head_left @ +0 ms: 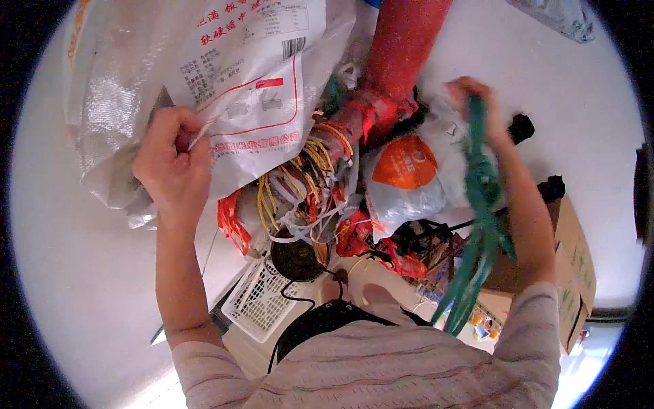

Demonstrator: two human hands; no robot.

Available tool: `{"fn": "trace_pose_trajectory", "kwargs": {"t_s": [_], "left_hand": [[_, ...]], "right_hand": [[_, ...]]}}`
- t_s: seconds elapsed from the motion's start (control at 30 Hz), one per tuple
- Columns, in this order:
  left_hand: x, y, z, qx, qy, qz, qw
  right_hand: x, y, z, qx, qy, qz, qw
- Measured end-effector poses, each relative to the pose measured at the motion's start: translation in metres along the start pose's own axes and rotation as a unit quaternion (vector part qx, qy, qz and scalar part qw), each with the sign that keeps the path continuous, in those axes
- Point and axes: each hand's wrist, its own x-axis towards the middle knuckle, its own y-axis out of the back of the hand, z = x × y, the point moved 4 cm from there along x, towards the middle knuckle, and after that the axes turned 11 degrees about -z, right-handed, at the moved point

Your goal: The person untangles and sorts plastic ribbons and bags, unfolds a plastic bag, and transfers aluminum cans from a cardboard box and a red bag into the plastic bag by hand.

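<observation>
My left hand is closed on the edge of a big white woven sack with red and black printing, which hangs at the upper left. Raised on the right, my right hand grips a knotted bundle of green rope. Its loose tails dangle toward my lap, and motion blurs the hand a little. Between my hands, yellow-and-black cords hang in a tangle with white straps. Beside them, a white plastic bag bears an orange print.
A red post rises behind the cords. Below hang red plastic bags. A white perforated basket stands low on the left, near a dark round container. At the right is a cardboard box. Black knobs jut from the wall.
</observation>
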Motion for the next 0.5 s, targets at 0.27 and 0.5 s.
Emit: {"fn": "trace_pose_trajectory", "kwargs": {"t_s": [0.27,0.5], "left_hand": [[0.001,0.0,0.003,-0.029,-0.009,0.002,1.0],[0.002,0.001,0.003,-0.024,-0.031,-0.004,0.999]], "right_hand": [[0.139,-0.183,0.083,-0.444,0.008,-0.234,0.865],[0.166,-0.208,0.139,-0.444,0.051,-0.156,0.881]]}}
